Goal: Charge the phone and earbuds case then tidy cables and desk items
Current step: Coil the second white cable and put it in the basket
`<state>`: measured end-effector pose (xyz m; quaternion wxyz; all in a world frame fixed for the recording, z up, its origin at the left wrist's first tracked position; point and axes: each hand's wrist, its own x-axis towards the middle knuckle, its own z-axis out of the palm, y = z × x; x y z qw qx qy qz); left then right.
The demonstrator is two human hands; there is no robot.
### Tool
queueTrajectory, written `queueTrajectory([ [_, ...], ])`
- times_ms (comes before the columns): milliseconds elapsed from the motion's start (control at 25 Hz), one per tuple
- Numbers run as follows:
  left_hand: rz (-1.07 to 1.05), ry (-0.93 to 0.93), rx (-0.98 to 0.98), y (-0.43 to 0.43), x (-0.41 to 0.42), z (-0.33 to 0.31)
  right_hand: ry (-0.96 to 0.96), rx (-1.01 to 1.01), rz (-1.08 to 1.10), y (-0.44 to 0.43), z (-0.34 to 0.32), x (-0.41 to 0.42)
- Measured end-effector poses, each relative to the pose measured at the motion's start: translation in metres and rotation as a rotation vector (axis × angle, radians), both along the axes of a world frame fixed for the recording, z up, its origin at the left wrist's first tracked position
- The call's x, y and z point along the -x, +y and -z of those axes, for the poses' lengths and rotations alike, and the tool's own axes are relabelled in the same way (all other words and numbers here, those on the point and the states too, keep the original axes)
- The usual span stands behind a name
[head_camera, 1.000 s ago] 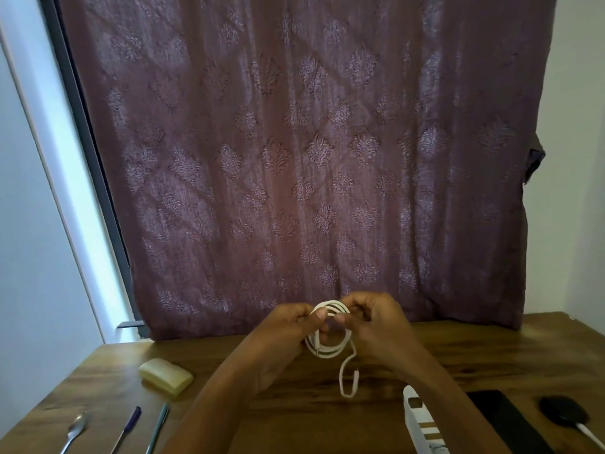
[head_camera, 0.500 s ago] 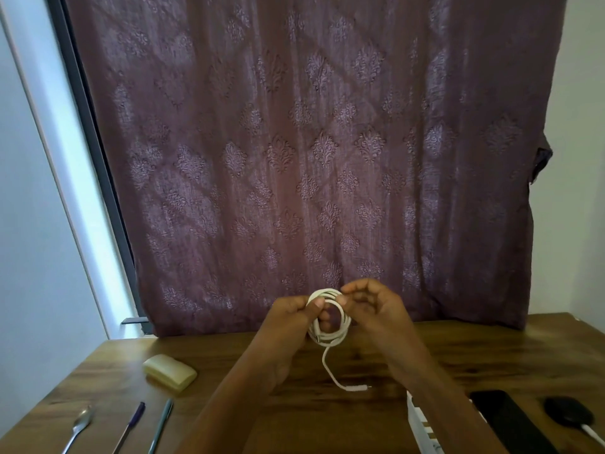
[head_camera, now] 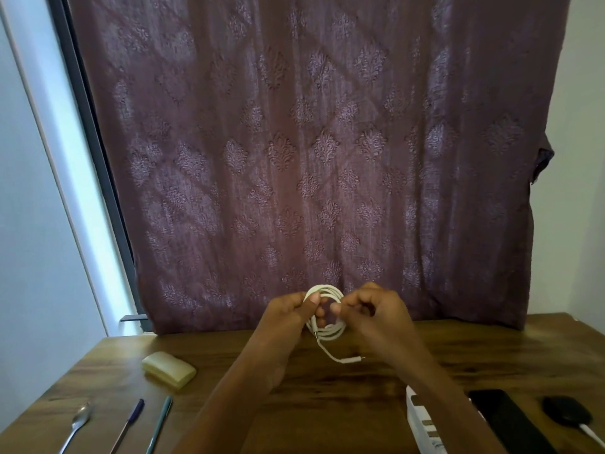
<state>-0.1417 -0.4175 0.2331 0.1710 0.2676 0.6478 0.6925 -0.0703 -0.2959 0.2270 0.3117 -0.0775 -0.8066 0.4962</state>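
A white cable is wound into a small coil above the wooden desk. My left hand pinches the coil's left side and my right hand holds its right side. One loose end with a plug hangs below the coil. A black phone lies flat at the front right. Beside it sits a black earbuds case with a white cable attached.
A white power strip lies under my right forearm. At the left are a pale yellow case, a spoon, a blue pen and a teal pen. A patterned curtain hangs behind the desk.
The hanging tail of the cable has shortened as more of it went onto the coil. Both hands stayed on the coil and rose slightly.
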Motion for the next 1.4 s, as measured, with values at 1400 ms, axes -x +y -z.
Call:
queueTrajectory([
  [1400, -0.304, -0.222, -0.371, 0.016, 0.004, 0.021, 0.360, 0.881, -0.010, -0.011, 0.006, -0.002],
])
